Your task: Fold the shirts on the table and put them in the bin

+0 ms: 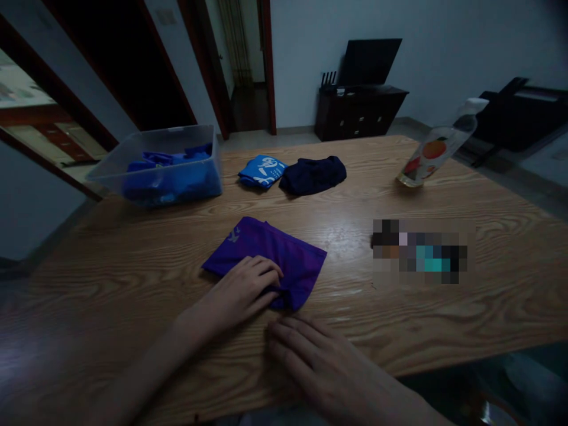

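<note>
"Purple thin folded cloth with a grey mark: where?"

"Middle of the brown wood-grained bench, its near side under the bare left hand. I cannot tell whether that grip pinches fabric. The bare right hand lies just nearer, fingers loosely bent, apparently holding nothing."

"What might go wrong?"

"An uneven tug could skew the layers; light pressure might let the loose near corner spring open."

"Room?"

"Bare wood left and far, before a crumpled navy cloth. The bench's near edge passes under the right forearm, limiting pulls nearward."
</note>
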{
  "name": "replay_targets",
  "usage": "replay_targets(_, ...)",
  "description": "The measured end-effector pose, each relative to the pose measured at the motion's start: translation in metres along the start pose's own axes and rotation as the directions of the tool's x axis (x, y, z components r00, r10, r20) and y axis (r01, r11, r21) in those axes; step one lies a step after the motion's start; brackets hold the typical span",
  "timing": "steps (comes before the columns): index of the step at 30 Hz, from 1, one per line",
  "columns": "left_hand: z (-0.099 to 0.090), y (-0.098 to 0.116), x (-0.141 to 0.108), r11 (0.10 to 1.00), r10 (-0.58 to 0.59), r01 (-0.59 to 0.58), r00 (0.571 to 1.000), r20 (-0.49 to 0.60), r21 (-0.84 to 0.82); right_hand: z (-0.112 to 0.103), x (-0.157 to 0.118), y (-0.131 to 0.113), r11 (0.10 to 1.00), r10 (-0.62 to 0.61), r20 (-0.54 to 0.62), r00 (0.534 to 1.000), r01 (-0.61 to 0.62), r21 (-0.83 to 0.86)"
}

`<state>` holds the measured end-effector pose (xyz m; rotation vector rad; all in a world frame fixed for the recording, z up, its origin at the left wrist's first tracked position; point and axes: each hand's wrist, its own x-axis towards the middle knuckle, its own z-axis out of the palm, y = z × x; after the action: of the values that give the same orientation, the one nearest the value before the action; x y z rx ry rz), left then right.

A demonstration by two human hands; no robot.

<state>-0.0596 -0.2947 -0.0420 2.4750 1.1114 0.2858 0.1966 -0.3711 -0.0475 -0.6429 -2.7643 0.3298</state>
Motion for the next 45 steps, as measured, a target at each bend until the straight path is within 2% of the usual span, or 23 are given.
replay_targets(5,-0.004,-0.016,0.008,0.945,-0.016,0.019,1.0,0.01,-0.328,0.027,0.0,-0.001,0.997,0.053,-0.024,0.998,-0.055,-0.06)
replay_targets(9,-0.01,-0.028,0.012,0.765,-0.034,0.088,0.995,0.096,-0.638,0.034,0.001,0.0,0.993,0.083,-0.054,0.995,-0.087,-0.08)
replay_targets(10,-0.011,-0.031,0.012,0.736,-0.083,0.118,0.993,0.084,-0.666,0.034,0.001,0.001,0.992,0.083,-0.059,0.995,-0.088,-0.088)
replay_targets(12,-0.01,-0.034,0.013,0.714,-0.225,0.155,0.974,-0.014,-0.682,0.033,0.002,0.004,0.99,0.086,-0.073,0.994,-0.093,-0.105)
replay_targets(14,-0.009,-0.034,0.015,0.664,-0.37,0.171,0.921,-0.121,-0.728,0.034,0.004,0.008,0.985,0.101,-0.087,0.991,-0.112,-0.13)
replay_targets(15,-0.008,-0.033,0.016,0.603,-0.435,0.174,0.89,-0.139,-0.779,0.036,0.006,0.011,0.982,0.109,-0.097,0.989,-0.122,-0.144)
replay_targets(17,-0.01,-0.029,0.018,0.418,-0.558,0.145,0.82,-0.128,-0.897,0.039,0.009,0.016,0.976,0.118,-0.107,0.987,-0.135,-0.168)
replay_targets(19,-0.017,-0.025,0.018,0.245,-0.661,0.052,0.74,-0.127,-0.968,0.043,0.012,0.022,0.975,0.12,-0.087,0.989,-0.134,-0.177)
replay_targets(20,-0.023,-0.024,0.017,0.195,-0.703,-0.016,0.695,-0.151,-0.981,0.044,0.013,0.025,0.974,0.118,-0.078,0.99,-0.13,-0.183)
replay_targets(22,-0.039,-0.025,0.01,0.154,-0.765,-0.141,0.609,-0.209,-0.978,0.043,0.013,0.031,0.97,0.102,-0.075,0.992,-0.116,-0.214)
replay_targets(25,-0.064,-0.035,-0.017,0.177,-0.823,-0.273,0.487,-0.294,-0.946,0.035,0.006,0.043,0.958,0.081,-0.114,0.99,-0.109,-0.267)
replay_targets(28,-0.072,-0.05,-0.057,0.299,-0.836,-0.342,0.355,-0.417,-0.891,0.019,-0.008,0.057,0.951,0.119,-0.134,0.984,-0.151,-0.271)
replay_targets(31,-0.049,-0.058,-0.103,0.374,-0.865,-0.318,0.22,-0.451,-0.871,0.005,-0.025,0.073,0.942,0.127,-0.146,0.981,-0.165,-0.291)
replay_targets(35,0.003,-0.051,-0.157,0.311,-0.947,-0.273,-0.006,-0.322,-0.91,-0.007,-0.045,0.093,0.938,0.095,-0.181,0.979,-0.149,-0.314)
replay_targets(37,0.019,-0.042,-0.176,0.291,-0.957,-0.228,-0.085,-0.279,-0.929,-0.015,-0.05,0.1,0.958,0.072,-0.154,0.985,-0.112,-0.265)
replay_targets(39,0.021,-0.034,-0.189,0.368,-0.921,-0.088,-0.174,-0.35,-0.926,-0.023,-0.049,0.105,0.971,0.079,-0.135,0.988,-0.107,-0.214)
replay_targets(40,0.018,-0.032,-0.191,0.446,-0.873,0.039,-0.202,-0.444,-0.894,-0.026,-0.046,0.108,0.972,0.095,-0.145,0.985,-0.123,-0.2)
replay_targets(41,0.013,-0.033,-0.191,0.533,-0.799,0.194,-0.204,-0.565,-0.824,-0.029,-0.04,0.112,0.969,0.113,-0.162,0.98,-0.144,-0.198)
replay_targets(42,0.006,-0.036,-0.189,0.609,-0.715,0.343,-0.154,-0.682,-0.715,-0.031,-0.033,0.117,0.964,0.128,-0.187,0.974,-0.166,-0.206)
replay_targets(43,-0.001,-0.042,-0.183,0.669,-0.645,0.451,-0.044,-0.763,-0.591,-0.03,-0.025,0.124,0.96,0.137,-0.206,0.969,-0.181,-0.214)
replay_targets(44,-0.009,-0.051,-0.175,0.72,-0.597,0.511,0.111,-0.794,-0.47,-0.029,-0.015,0.131,0.957,0.141,-0.212,0.967,-0.188,-0.22)
replay_targets(45,-0.015,-0.061,-0.166,0.768,-0.563,0.529,0.285,-0.776,-0.362,-0.026,-0.005,0.14,0.956,0.147,-0.21,0.967,-0.193,-0.221)
